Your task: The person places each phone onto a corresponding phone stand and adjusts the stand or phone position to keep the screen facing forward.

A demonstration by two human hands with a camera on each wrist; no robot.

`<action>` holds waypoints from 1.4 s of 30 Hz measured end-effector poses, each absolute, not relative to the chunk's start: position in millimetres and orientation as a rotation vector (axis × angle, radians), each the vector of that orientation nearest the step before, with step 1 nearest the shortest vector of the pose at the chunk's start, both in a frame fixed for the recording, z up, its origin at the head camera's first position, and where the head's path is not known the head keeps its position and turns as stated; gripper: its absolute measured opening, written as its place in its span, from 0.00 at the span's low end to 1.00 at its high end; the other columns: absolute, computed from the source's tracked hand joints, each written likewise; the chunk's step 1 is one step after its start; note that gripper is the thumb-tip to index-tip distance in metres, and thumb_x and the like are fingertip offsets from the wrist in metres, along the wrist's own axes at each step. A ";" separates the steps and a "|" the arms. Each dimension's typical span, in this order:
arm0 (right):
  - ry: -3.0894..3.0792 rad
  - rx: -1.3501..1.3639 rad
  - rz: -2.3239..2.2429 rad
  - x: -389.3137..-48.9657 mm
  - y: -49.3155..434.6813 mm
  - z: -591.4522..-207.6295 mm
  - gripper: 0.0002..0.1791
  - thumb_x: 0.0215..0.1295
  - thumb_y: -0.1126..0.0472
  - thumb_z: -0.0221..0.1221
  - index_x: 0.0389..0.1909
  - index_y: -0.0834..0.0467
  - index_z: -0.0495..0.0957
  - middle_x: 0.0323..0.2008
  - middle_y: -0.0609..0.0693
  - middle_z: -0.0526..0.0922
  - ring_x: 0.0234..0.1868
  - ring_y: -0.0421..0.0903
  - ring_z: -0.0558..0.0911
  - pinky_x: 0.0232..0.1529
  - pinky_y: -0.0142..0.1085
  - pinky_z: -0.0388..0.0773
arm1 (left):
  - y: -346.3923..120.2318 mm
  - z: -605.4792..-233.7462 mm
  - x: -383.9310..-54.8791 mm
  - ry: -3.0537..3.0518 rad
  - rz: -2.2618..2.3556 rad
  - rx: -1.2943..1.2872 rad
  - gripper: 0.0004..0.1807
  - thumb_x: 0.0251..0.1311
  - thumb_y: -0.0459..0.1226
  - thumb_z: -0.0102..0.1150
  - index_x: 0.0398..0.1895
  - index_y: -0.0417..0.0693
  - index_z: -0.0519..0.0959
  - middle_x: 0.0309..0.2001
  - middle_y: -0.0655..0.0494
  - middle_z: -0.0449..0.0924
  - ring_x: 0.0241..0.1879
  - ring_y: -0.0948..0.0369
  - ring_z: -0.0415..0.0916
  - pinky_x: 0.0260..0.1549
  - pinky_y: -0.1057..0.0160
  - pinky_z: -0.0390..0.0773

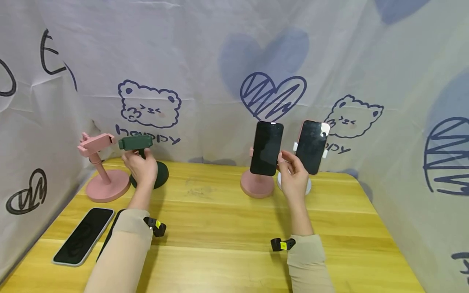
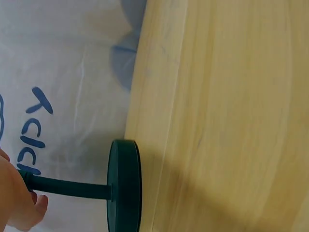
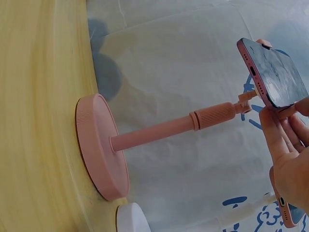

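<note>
My left hand (image 1: 143, 167) grips the neck of a dark green phone stand (image 1: 135, 142), just under its clamp. The stand's round base and post (image 2: 72, 188) show in the left wrist view. Over on the right, my right hand (image 1: 294, 177) pinches the clamp edge of a pink phone stand (image 3: 157, 133) with thumb and fingers. That clamp holds a black-screened phone (image 1: 266, 148) upright, tilted slightly. Right behind my right hand, a white phone stand (image 1: 307, 188) carries a second phone (image 1: 312, 147).
Another pink phone stand (image 1: 108, 186) with no phone stands at the far left. In front of it a phone in a pale case (image 1: 84, 237) lies flat; a dark phone (image 1: 110, 235) beside it is mostly covered by my left sleeve. A printed white curtain (image 1: 205, 81) borders the wooden table (image 1: 212, 228).
</note>
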State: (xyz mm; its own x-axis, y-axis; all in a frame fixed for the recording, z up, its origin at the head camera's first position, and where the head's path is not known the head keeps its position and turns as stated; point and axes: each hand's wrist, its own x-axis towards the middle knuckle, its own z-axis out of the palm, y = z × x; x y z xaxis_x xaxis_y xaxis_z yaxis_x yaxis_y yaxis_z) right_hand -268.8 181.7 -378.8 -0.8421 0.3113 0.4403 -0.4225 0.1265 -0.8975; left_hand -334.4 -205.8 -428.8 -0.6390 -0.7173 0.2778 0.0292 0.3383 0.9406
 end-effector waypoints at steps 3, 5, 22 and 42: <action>-1.868 0.128 1.747 -261.6 177.7 -369.4 0.15 0.74 0.71 0.59 0.57 0.76 0.78 0.52 0.71 0.82 0.38 0.31 0.84 0.45 0.25 0.83 | -212.2 -427.9 -338.1 -1.960 -1.330 0.544 0.26 0.77 0.36 0.51 0.74 0.42 0.62 0.67 0.35 0.66 0.70 0.42 0.61 0.73 0.47 0.61; -1.865 0.132 1.741 -260.3 177.4 -367.4 0.15 0.74 0.71 0.59 0.56 0.76 0.78 0.52 0.72 0.82 0.38 0.30 0.84 0.45 0.24 0.83 | -214.7 -427.1 -339.8 -1.994 -1.335 0.513 0.26 0.78 0.35 0.50 0.75 0.42 0.61 0.68 0.35 0.66 0.72 0.41 0.61 0.75 0.47 0.59; -1.900 0.115 1.740 -259.3 178.6 -367.2 0.16 0.75 0.70 0.59 0.58 0.75 0.78 0.53 0.71 0.82 0.39 0.31 0.84 0.45 0.24 0.83 | -201.6 -425.0 -337.9 -1.988 -1.399 0.414 0.14 0.73 0.27 0.54 0.58 0.34 0.72 0.51 0.34 0.80 0.51 0.43 0.76 0.59 0.45 0.73; -1.885 0.124 1.736 -282.3 190.7 -396.3 0.16 0.75 0.62 0.62 0.57 0.66 0.82 0.51 0.63 0.85 0.40 0.33 0.85 0.45 0.25 0.84 | -106.1 -433.6 -336.3 -2.013 -1.537 0.136 0.15 0.71 0.24 0.55 0.59 0.34 0.70 0.49 0.34 0.81 0.50 0.41 0.81 0.52 0.43 0.78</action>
